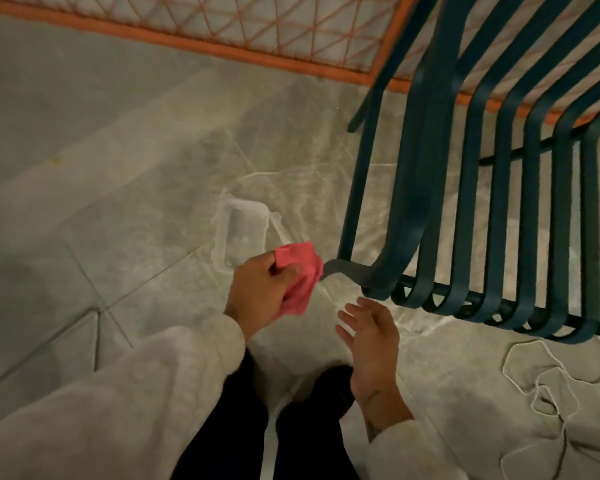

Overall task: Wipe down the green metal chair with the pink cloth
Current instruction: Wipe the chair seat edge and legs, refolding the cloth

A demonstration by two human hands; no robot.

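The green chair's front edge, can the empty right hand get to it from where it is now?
Probably yes: the open right hand hovers just below the green chair, with only bare floor between them.

The chair (482, 188) stands on the floor (101, 150) and serves as the landmark. The container (241, 233) lies on the floor to the left of the chair, near its front corner. The cloth (300, 275) sits between the container and the chair, touching the chair's left armrest tip. The railing (222, 32) runs behind the chair and off to its left. A cord (548, 379) lies looped on the floor before the chair's front edge, to the right.
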